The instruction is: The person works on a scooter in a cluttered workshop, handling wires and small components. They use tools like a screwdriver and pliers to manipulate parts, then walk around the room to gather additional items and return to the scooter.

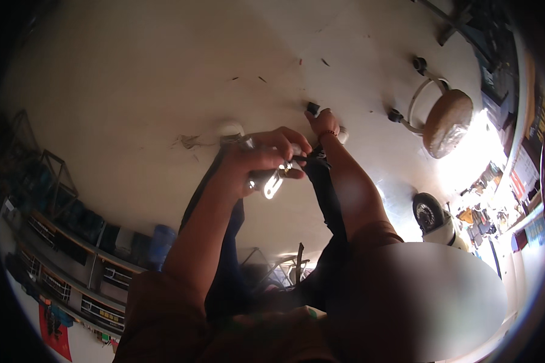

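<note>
My left hand (266, 151) is closed, its fingers curled round a shiny metal part. Below the fingers a bright, slotted metal piece (274, 184) sticks out, with dark parts beside it. Farther forward and to the right, my right hand (324, 123) is closed too. A short black end piece (312, 108) shows just beyond its fingers, like the tip of a handle; the rest is hidden in the grip. Something thin and dark (312, 159) lies between the two hands, below the right wrist. I cannot tell whether it joins what both hands hold.
A round stool (448, 124) on castors stands or lies at the right. Behind it are a spoked wheel (428, 213) and a cluttered bench (484, 212). Shelves (97, 251) and a blue water jug (161, 245) line the left. Small dark scraps (262, 79) lie on the floor.
</note>
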`<control>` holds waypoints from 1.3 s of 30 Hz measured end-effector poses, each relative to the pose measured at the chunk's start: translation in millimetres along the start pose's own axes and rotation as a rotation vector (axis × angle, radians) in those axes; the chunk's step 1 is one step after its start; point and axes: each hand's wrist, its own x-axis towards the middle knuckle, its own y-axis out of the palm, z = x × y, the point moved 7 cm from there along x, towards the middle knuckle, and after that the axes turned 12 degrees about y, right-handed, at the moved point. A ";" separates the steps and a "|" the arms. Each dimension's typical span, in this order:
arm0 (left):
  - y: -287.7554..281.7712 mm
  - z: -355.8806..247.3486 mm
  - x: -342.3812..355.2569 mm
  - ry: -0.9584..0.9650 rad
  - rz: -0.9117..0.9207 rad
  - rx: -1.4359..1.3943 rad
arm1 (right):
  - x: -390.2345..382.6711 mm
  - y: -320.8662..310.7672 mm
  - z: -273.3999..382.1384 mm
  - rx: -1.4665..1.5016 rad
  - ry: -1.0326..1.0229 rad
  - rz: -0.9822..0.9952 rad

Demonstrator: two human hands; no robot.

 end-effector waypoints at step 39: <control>183.6 -302.4 -272.2 0.491 0.321 -0.430 | -664.7 -456.8 196.2 0.652 -0.999 0.829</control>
